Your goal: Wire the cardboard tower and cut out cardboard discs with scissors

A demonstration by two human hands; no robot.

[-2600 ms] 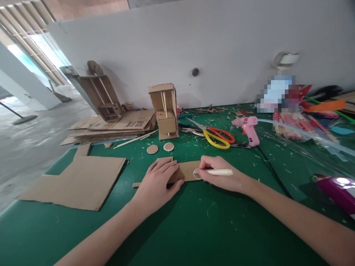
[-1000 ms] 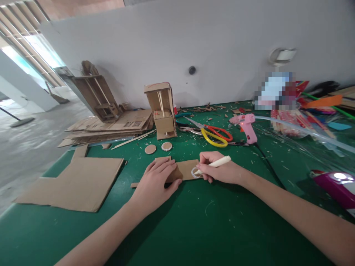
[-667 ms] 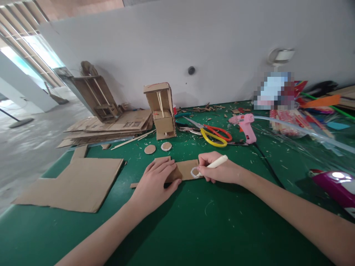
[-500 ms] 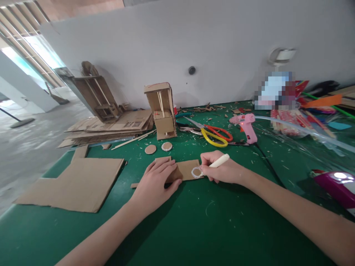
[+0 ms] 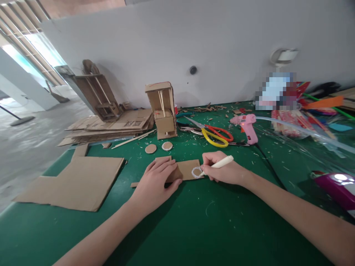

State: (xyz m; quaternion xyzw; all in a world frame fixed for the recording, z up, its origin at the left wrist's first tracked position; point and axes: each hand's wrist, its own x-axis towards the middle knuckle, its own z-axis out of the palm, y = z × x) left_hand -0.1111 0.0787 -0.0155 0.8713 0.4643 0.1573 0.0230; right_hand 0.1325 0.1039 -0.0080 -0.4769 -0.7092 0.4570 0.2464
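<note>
My left hand (image 5: 156, 179) lies spread over a small cardboard strip (image 5: 187, 170), pressing it to the green table (image 5: 177, 229). Between the fingers and thumb of my right hand (image 5: 220, 168) is a white marker pen (image 5: 222, 162), its tip at the lower right edge of a white circle (image 5: 196, 172) drawn on the strip's right end. Just beyond my left hand lie two cardboard discs, a plain disc (image 5: 150, 149) and a white-rimmed disc (image 5: 167, 146). Part of the strip is hidden under my left palm.
Behind the discs stands a cardboard box model (image 5: 163, 111) with sticks inside. Scissors (image 5: 215, 136) and a pink glue gun (image 5: 247, 127) lie to its right. A large cardboard sheet (image 5: 80, 181) is at left, before stacked cardboard (image 5: 130, 120). A purple object (image 5: 335, 188) sits far right.
My right hand and the marker have shifted slightly to the right, with the tip still by the circle's lower right. My left hand stays in place on the cardboard.
</note>
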